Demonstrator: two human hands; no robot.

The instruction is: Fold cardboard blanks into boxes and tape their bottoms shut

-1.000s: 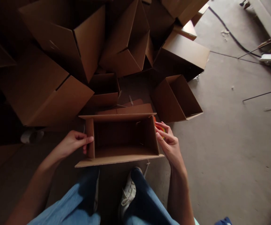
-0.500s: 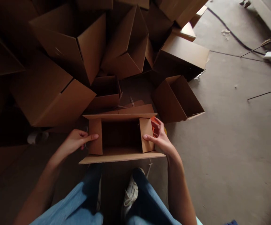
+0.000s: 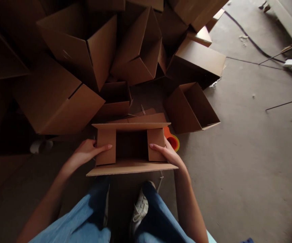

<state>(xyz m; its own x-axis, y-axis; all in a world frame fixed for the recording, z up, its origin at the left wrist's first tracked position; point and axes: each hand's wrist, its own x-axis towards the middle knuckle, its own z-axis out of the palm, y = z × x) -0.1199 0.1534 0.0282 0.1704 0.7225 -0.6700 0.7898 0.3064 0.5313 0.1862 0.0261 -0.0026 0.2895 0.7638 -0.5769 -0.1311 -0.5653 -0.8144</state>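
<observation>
Between my feet and the pile stands a small cardboard box (image 3: 133, 167), open at the top, its two long flaps leaning outward. My left hand (image 3: 86, 151) grips the left end, the thumb lying on the short left flap (image 3: 107, 155), which is folded inward. At the other end my right hand (image 3: 168, 152) has its thumb on the short right flap (image 3: 156, 155), also bent inward; its fingers are hidden behind the box's side. Just beyond the right hand lies an orange and yellow tape dispenser or roll (image 3: 172, 140), partly covered. The inside of the box is dark.
Several open cartons are heaped ahead, among them a large one at the left (image 3: 60, 98) and a smaller tilted one at the right (image 3: 195, 108). A white roll (image 3: 41, 146) lies on the left. Cables (image 3: 249, 38) and thin rods cross the concrete floor (image 3: 242, 162).
Both thumbs have moved inward, pushing the short flaps further over the opening, which looks narrower. The right fingers have slid down beside the box, uncovering more of the orange and yellow item.
</observation>
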